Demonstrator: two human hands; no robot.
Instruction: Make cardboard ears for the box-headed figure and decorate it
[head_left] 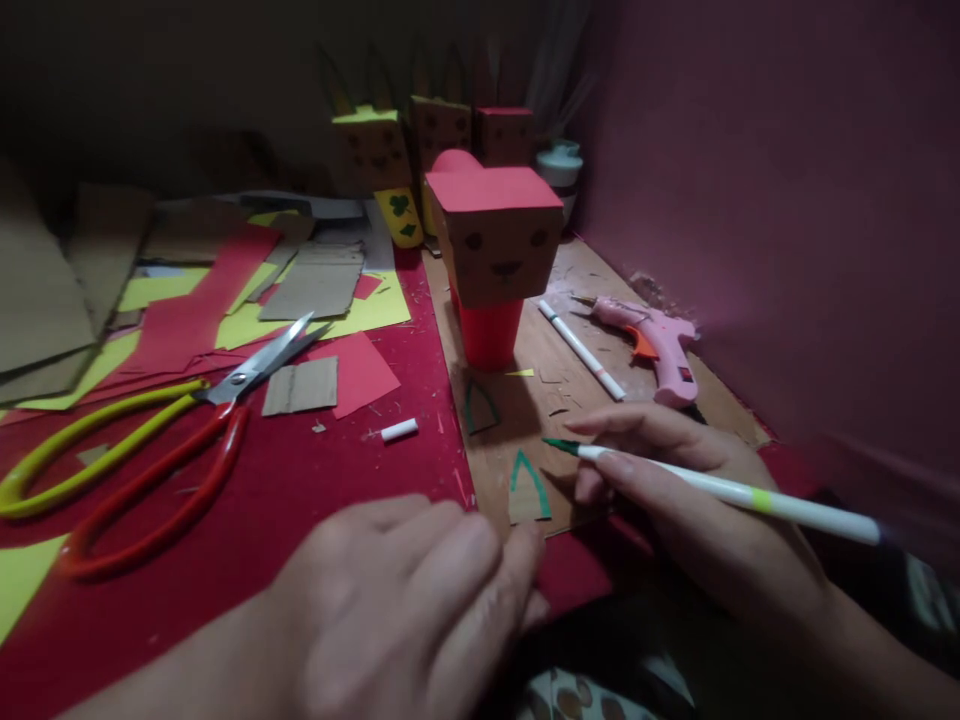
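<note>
My right hand (pixel 675 490) is closed around a white marker (pixel 705 485) with a green brush tip, which points left just above the board. Below that tip lies a small pointed cardboard piece (pixel 529 495) with green along its slanted edges. My left hand (pixel 420 600) is curled, its index fingertip against the piece's bottom edge; the other fingertips are hidden. A second pointed piece (pixel 481 408) outlined in dark green lies farther back. Behind it stands a cardboard box head (pixel 502 255) with a drawn face and pink top, on a red cup (pixel 491 335).
Large scissors (pixel 240 375) with yellow and red handles lie partly spread at left, near paper and cardboard scraps (pixel 315 280). A white cap (pixel 399 430) lies mid-table. Another marker (pixel 581 350) and a pink glue gun (pixel 652 345) sit by the right wall. More box-headed figures (pixel 371 150) stand behind.
</note>
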